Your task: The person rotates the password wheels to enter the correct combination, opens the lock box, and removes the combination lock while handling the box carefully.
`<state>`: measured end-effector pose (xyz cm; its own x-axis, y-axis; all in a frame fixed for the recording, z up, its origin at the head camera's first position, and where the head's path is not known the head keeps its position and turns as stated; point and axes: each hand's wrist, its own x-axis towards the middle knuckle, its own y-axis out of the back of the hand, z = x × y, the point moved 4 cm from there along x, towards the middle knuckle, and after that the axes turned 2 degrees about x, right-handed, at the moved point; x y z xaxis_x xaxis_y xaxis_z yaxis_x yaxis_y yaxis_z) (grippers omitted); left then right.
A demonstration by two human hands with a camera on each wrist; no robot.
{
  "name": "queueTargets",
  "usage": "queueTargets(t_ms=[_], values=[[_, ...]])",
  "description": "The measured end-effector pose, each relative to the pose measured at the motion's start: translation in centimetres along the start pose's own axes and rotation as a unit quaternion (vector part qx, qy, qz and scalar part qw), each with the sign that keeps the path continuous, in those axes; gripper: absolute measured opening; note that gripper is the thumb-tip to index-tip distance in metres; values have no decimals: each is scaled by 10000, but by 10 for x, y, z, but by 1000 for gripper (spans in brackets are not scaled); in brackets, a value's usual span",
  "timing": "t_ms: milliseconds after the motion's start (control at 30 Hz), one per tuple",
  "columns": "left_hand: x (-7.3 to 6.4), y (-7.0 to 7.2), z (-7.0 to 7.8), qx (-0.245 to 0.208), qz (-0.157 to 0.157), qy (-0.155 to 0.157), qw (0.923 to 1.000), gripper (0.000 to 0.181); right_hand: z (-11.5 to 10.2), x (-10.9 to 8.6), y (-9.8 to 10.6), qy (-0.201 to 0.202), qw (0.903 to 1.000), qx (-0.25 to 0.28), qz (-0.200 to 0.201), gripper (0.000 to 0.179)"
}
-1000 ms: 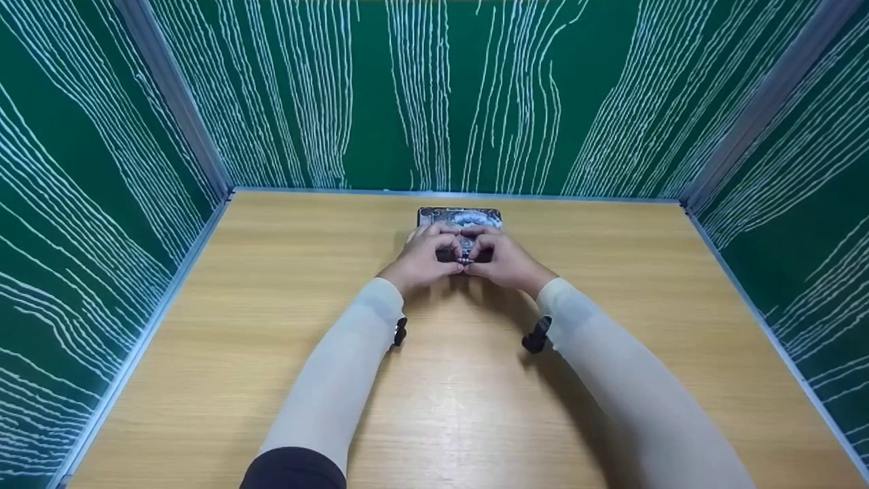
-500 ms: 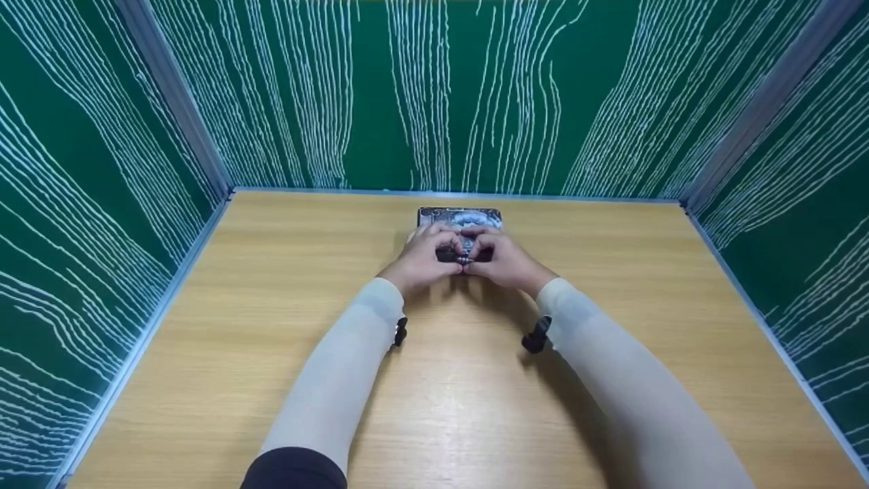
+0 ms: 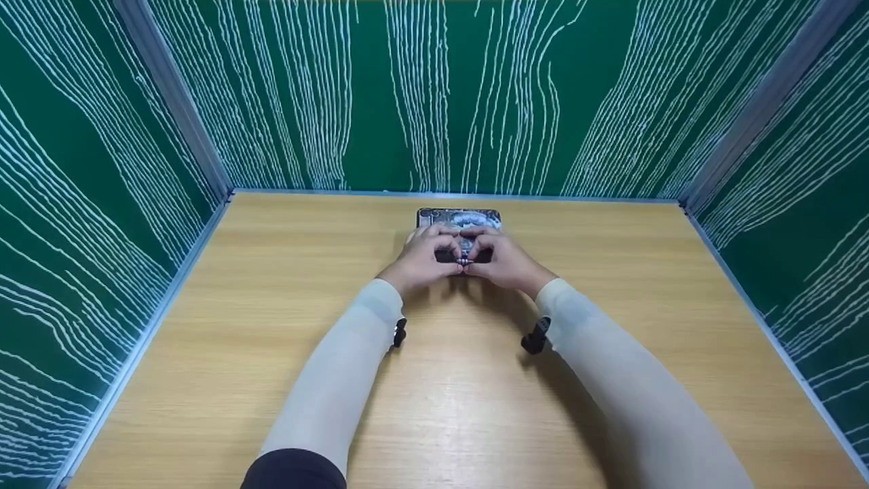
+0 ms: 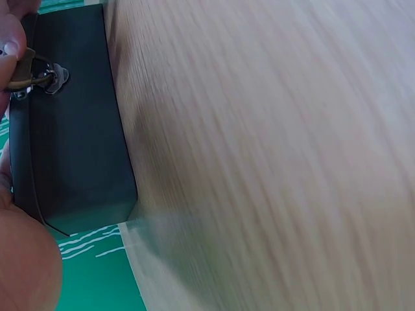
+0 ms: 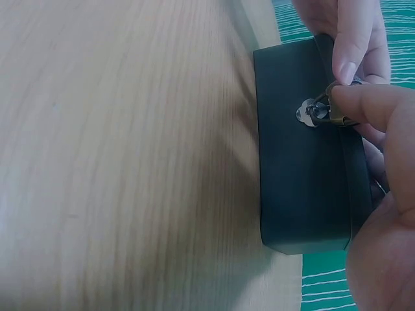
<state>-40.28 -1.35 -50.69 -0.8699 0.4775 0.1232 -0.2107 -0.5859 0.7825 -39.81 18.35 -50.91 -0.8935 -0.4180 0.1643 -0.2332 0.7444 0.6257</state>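
Note:
A black box (image 5: pixel 301 168) with a printed lid (image 3: pixel 475 217) stands near the back of the table. A metal hasp (image 4: pixel 58 79) is fixed to the middle of its front. Through the hasp runs the shackle of a small brass-coloured padlock (image 5: pixel 335 110). Both hands meet at the padlock: my left hand (image 3: pixel 424 255) pinches it from one side, my right hand (image 3: pixel 506 259) from the other, thumbs almost touching. The other fingers of both hands rest over the lid. Fingertips cover much of the padlock's body in the wrist views.
The wooden table (image 3: pixel 434 394) is bounded at the back and sides by green panels (image 3: pixel 370 102) with white wavy lines. A metal edge strip (image 3: pixel 326 191) runs along the table's back, close behind the box. Dark wrist cameras (image 3: pixel 534 339) stick out from the sleeves.
Around the padlock, the fingers shift only very slightly. Box and arms stay where they were.

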Motion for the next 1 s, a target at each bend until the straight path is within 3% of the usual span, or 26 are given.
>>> queueTargets(t_ms=[400,700,1000], values=[[0,-2,-2,-77,65,101,9999,19,1,-1,0,-35,10000,11,4,17],[1,-1,-4,-200,156,-54,9997,18,1,0,0,98,9999,-7,43,14],[5,-1,-9,-448,200,132,9987,17,1,0,0,-30,10000,-52,-5,15]])
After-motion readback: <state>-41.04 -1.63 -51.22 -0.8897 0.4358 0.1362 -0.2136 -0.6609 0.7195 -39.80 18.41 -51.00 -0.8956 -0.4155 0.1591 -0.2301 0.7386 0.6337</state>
